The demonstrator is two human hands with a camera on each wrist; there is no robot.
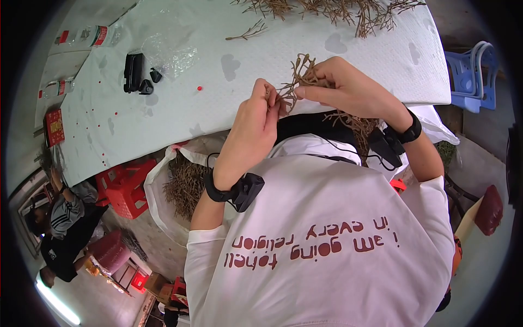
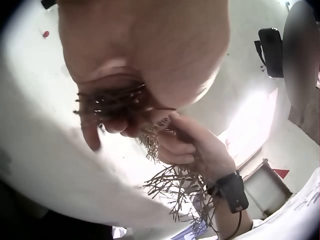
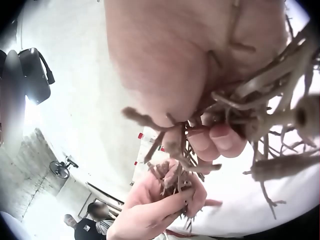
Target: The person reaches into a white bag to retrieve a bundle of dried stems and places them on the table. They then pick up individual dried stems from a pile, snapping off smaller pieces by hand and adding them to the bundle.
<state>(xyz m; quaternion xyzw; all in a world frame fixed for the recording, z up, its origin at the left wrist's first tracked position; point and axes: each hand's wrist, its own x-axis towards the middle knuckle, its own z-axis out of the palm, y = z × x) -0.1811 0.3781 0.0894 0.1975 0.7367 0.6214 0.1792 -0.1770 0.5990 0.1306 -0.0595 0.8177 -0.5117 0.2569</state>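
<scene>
The person stands at the edge of the tabletop (image 1: 163, 103), which carries a white cover, and works on a dry brown twig cluster (image 1: 298, 76) held up just above it, between both hands. The right hand (image 1: 348, 87) has its fingers curled around the bigger part of the cluster, so its grip is closed on the bunch. The left hand (image 1: 256, 122) pinches a small tuft at the near end between thumb and fingertips; in the left wrist view the fingers (image 2: 107, 117) are bent close around fine stems.

It seems to me that the step is to pull or pick a small piece away from the cluster. To do this well, I think the right hand should hold the main stem firm but not crush it, because such dry branches look brittle. The left hand should take hold near the joint of the tuft and not at its tip, and pull along the stem with a small twist. If it pulls sideways, the thin stems will probably break in the wrong place.

More twigs lie in a heap (image 1: 327, 11) at the far side of the tabletop, and a sack of the same dry material (image 1: 185, 185) stands below the edge by the person's left arm. Some black small devices (image 1: 136, 73) and a clear plastic bag (image 1: 171, 54) lie well apart on the left.
</scene>
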